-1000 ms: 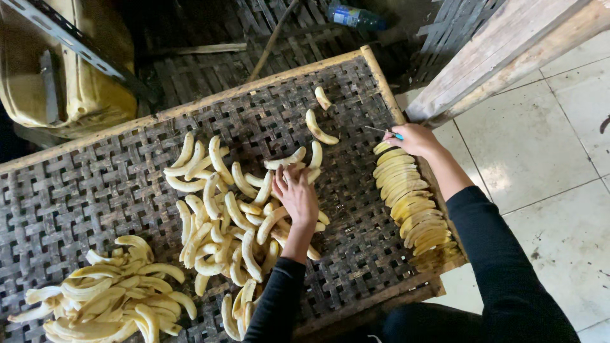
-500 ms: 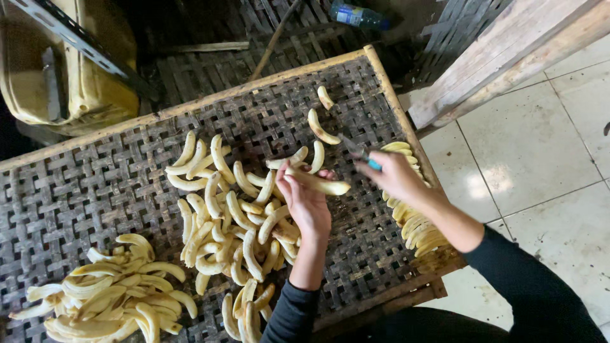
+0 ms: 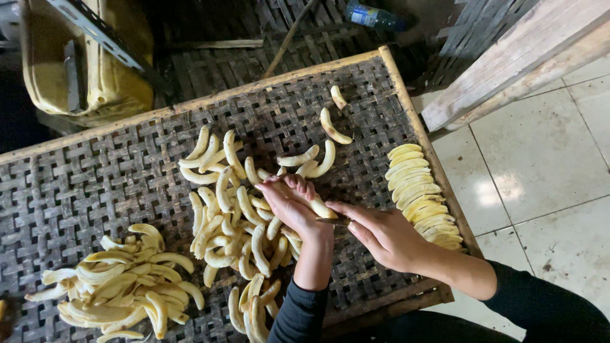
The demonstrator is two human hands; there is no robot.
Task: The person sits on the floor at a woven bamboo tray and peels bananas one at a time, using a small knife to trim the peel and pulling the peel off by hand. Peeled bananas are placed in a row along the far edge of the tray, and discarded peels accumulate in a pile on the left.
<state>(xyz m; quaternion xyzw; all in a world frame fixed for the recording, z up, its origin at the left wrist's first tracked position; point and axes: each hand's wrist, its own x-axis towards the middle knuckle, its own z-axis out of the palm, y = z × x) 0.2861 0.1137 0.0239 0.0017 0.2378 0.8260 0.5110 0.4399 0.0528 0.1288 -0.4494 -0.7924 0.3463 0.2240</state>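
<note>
1. I am holding a peeled banana (image 3: 305,195) over the middle of the woven bamboo tray (image 3: 95,184), nearer its front edge than its back one.
2. Its long axis is running from the tray's back-left toward its front-right; the front-right end is pointing at my right hand, and the other end is poking out past my left fingers.
3. My left hand (image 3: 289,206) is curling around the banana, fingers pressed close together over it, with the thumb tucked underneath where I cannot see it.
4. My right hand (image 3: 381,235) is gripping a knife (image 3: 333,221); the fingers are folded around the handle, the forefinger is stretching along the top, and the blade is meeting the banana's near end.
5. Beneath my left hand, a loose heap of peeled bananas (image 3: 235,216) is spreading across the tray's centre.
6. A second pile (image 3: 121,286) is lying at the front-left corner.
7. A neat row of banana slices (image 3: 422,194) is overlapping along the right edge, just beside my right hand.
</note>
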